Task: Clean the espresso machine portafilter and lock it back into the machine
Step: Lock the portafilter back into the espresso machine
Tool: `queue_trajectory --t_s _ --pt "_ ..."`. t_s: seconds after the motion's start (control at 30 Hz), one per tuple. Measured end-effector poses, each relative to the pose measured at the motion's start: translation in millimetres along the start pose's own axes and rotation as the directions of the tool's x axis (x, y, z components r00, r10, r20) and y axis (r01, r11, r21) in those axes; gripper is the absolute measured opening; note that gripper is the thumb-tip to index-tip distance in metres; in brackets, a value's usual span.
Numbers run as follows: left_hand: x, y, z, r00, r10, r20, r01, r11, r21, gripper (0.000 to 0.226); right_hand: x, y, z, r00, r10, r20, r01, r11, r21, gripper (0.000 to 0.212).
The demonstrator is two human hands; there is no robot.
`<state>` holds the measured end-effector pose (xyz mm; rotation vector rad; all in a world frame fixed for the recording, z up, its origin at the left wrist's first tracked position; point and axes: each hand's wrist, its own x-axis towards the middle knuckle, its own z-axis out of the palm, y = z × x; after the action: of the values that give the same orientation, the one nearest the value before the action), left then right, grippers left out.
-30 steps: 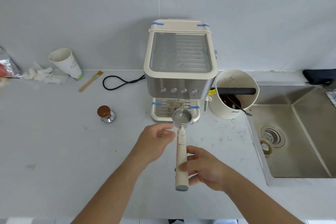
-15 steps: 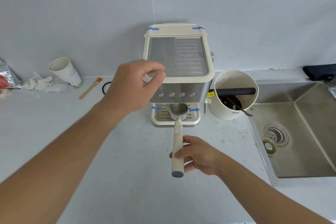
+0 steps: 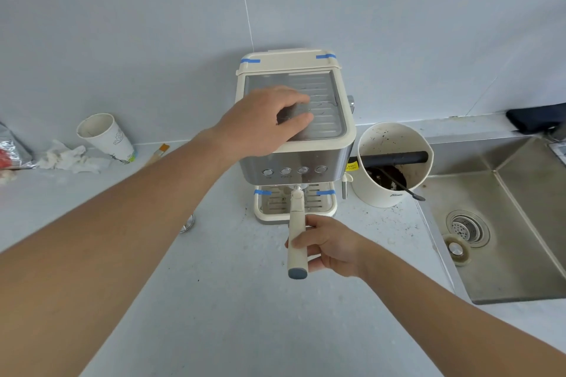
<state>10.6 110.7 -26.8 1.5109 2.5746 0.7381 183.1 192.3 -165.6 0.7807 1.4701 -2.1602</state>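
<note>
Portafilter [image 3: 296,223] sits with its head tucked under the machine [image 3: 295,131] above the drip tray [image 3: 329,208], cream handle pointing outward and wrapped tight by the right hand [image 3: 329,246], while the left hand [image 3: 263,121] presses down on the machine's top, fingers curled.

The espresso machine [image 3: 294,131] stood against the wall on the counter [image 3: 214,315], the knock box [image 3: 393,162] just to its right and the sink [image 3: 505,223] beyond. A paper cup [image 3: 105,138], crumpled tissue [image 3: 69,157] and a brush [image 3: 157,153] lay to its left.
</note>
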Motion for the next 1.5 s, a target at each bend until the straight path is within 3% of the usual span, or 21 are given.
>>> queue_trajectory --t_s 0.3,0.53,0.8,1.27,1.5 --pt "6.0 -14.9 -0.2 0.995 0.03 0.1 -0.03 1.0 0.002 0.048 12.6 -8.8 -1.3 0.999 -0.003 0.032 0.002 1.0 0.027 0.05" --pt "6.8 -20.4 5.4 0.998 -0.057 0.038 0.06 0.993 -0.1 0.05 21.9 -11.0 10.8 0.996 -0.065 0.055 0.058 0.991 0.117 0.04" --pt "7.1 -22.4 6.8 0.996 -0.088 0.032 0.092 0.983 -0.162 0.042 45.2 -10.4 38.0 0.99 -0.14 -0.017 0.139 0.958 0.252 0.035" --pt "18.8 -32.9 0.2 0.951 0.087 0.296 -0.136 0.979 0.151 0.066 76.4 -21.1 75.1 0.968 -0.195 -0.155 0.243 0.877 0.413 0.034" --pt "18.2 -36.2 2.4 0.961 0.11 0.252 -0.147 0.98 0.134 0.066 90.5 -24.6 92.0 0.951 -0.168 -0.258 0.277 0.834 0.478 0.037"
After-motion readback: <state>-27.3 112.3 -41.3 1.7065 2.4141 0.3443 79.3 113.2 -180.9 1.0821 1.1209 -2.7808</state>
